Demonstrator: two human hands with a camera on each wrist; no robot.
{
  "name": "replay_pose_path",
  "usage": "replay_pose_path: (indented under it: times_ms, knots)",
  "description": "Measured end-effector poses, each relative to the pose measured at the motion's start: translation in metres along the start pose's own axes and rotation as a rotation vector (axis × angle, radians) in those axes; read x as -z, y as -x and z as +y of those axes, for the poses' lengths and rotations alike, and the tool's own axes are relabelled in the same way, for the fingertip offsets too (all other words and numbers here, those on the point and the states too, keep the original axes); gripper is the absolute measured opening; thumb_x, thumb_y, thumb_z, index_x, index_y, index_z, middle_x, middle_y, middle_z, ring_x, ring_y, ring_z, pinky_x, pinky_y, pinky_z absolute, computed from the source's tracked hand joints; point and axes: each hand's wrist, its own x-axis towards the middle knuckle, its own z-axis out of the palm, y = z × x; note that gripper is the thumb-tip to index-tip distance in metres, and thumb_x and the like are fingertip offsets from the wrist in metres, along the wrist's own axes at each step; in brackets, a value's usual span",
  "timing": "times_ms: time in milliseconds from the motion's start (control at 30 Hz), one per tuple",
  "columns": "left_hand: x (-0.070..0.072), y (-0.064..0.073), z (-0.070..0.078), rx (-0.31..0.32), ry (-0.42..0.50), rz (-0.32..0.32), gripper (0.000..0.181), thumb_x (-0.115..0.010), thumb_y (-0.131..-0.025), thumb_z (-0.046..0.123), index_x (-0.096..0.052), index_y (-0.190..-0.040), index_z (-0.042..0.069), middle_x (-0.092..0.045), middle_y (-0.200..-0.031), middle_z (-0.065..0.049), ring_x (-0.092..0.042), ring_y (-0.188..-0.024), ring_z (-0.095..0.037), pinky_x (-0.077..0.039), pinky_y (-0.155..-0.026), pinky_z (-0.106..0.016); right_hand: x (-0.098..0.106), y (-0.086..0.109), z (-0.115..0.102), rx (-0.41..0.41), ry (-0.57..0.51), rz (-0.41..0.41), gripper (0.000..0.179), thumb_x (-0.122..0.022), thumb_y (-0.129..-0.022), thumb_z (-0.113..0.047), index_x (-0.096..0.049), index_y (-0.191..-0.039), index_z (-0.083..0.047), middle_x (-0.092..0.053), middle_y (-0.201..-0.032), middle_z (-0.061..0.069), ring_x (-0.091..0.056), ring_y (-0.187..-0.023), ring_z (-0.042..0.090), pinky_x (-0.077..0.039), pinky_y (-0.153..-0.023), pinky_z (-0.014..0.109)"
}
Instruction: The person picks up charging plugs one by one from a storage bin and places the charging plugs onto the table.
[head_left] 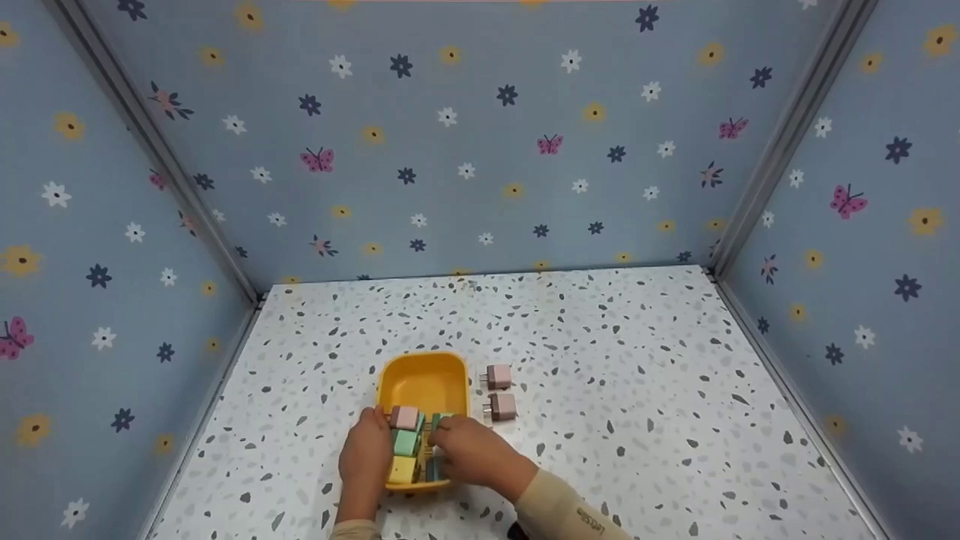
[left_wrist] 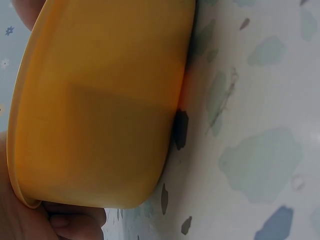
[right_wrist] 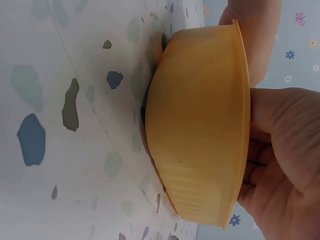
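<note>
A yellow plastic bin [head_left: 424, 361] stands on the speckled table with several small charger plugs in its near half. My left hand [head_left: 366, 452] holds the bin's left side, its fingers bent round the rim in the left wrist view. Just inside that rim lie a pink charger plug [head_left: 406, 417], a mint green charger plug [head_left: 406, 442] and a yellow charger plug [head_left: 402, 470]. My right hand [head_left: 480, 454] reaches over the right rim and pinches a dark green charger plug [head_left: 438, 420]; its fingertips are partly hidden behind the bin wall in the right wrist view.
Two pink charger plugs [head_left: 502, 406] lie on the white speckled table [head_left: 615, 390] right of the bin, prongs toward it. Blue flowered panels [head_left: 480, 150] enclose the table at the back and both sides, with grey metal corner posts [head_left: 776, 142].
</note>
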Motion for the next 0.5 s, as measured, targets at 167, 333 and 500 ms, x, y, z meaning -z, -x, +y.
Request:
replay_pose_path:
  times_ms: [167,333,500]
  knots:
    - [0.0007,0.0004,0.0011,0.018,0.007,-0.019,0.050,-0.020,-0.113,0.041,-0.054,-0.117,0.005,-0.065,-0.093,-0.012,-0.061,-0.078,-0.024,-0.047,-0.066,-0.042,0.0004,-0.0036,-0.0037,0.002,0.043,-0.016,0.017,-0.079,-0.083,-0.018,-0.074,-0.099,-0.019,-0.064,-0.089,-0.010,-0.054,-0.077,0.006,-0.049,-0.076,0.024]
    - [-0.0002,0.0012,0.0006,-0.026,-0.005,0.032,0.046,-0.025,-0.113,0.038,-0.056,-0.112,0.004,-0.066,-0.088,-0.013,-0.065,-0.079,-0.026,-0.048,-0.064,-0.045,0.0013,-0.0057,-0.0079,-0.031,0.049,-0.041,0.011,-0.080,-0.083,-0.017,-0.074,-0.092,-0.017,-0.062,-0.081,-0.010,-0.051,-0.072,0.007,-0.048,-0.073,0.025]
    - [-0.0009,0.0004,0.0004,-0.012,-0.011,0.021,0.047,-0.024,-0.113,0.037,-0.056,-0.113,0.003,-0.066,-0.089,-0.013,-0.064,-0.078,-0.025,-0.047,-0.065,-0.045,0.0018,-0.0079,-0.0102,-0.073,0.034,-0.078,0.011,-0.081,-0.083,-0.017,-0.073,-0.090,-0.017,-0.059,-0.078,-0.010,-0.049,-0.071,0.008,-0.047,-0.072,0.026]
